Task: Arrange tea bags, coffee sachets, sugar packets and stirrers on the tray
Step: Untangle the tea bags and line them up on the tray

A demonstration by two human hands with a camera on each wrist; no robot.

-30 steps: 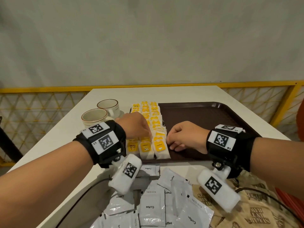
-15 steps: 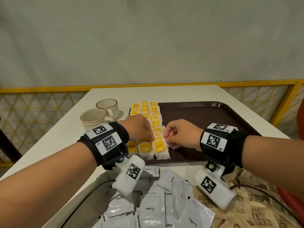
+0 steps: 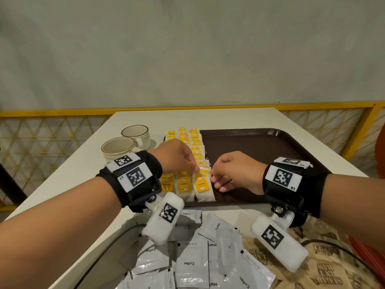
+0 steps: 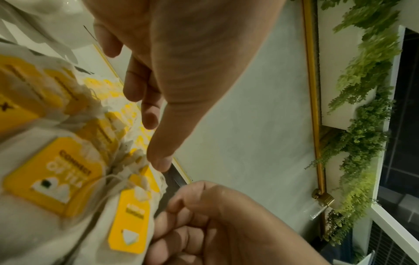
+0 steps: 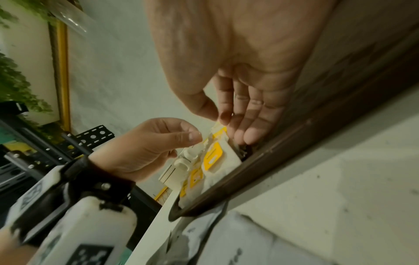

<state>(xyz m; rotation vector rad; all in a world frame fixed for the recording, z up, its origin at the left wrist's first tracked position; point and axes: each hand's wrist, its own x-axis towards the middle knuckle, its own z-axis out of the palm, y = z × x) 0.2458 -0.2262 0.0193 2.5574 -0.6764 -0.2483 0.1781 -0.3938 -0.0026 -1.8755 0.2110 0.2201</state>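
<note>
Fingers [image 5: 223, 114] of the right hand [image 3: 236, 171], raised off the tray [image 3: 270, 142] floor since a second ago, apparently pinch one tea bag [image 3: 203, 174] in the rightmost row near the tray's front-left corner, opposite the left hand [image 3: 177, 156] whose curled fingers touch it, squaring the rows.

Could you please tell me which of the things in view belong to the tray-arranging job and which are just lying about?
Part of the job:
brown tray
tea bags
coffee sachets
brown sugar packets
left hand
right hand

Just lying about:
two cups
white table
yellow railing
</note>
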